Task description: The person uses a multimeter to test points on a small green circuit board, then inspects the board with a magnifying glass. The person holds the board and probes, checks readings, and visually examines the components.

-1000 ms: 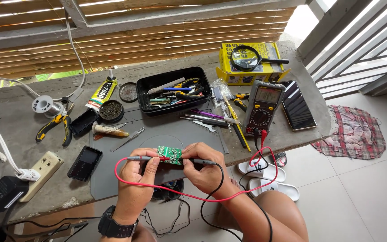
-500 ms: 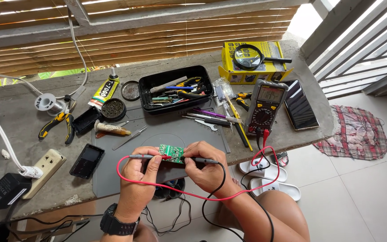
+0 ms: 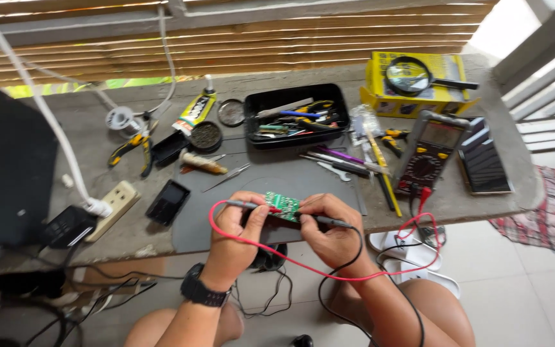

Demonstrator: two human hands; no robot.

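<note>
The left hand (image 3: 236, 222) is gripping a red-tipped probe (image 3: 246, 205), closed around its shaft, with the tip lying against the left edge of a small green board (image 3: 282, 205). The right hand (image 3: 329, 228) is closed on a black probe (image 3: 330, 222), whose tip is meeting the board's right side. The board is sitting between the two hands, held just above the front edge of a dark mat (image 3: 271, 183) on the desk (image 3: 85, 144). A red lead (image 3: 258, 247) is looping under both hands and running right toward a multimeter (image 3: 430, 154), which is lying face up near the desk's right end; a black lead (image 3: 329, 283) is hanging down past the right wrist. A black watch (image 3: 202, 292) is showing on the left wrist.

Behind the board, a black tray (image 3: 293, 115) is holding mixed tools. A yellow box (image 3: 419, 83) with a magnifier (image 3: 412, 72) on top is standing at the far right corner. Left of the mat, pliers (image 3: 133, 148) with yellow handles, tweezers (image 3: 226, 178) and a cream power strip (image 3: 114, 202) are lying well apart from the hands. A dark phone (image 3: 483, 164) is resting just beside the multimeter.
</note>
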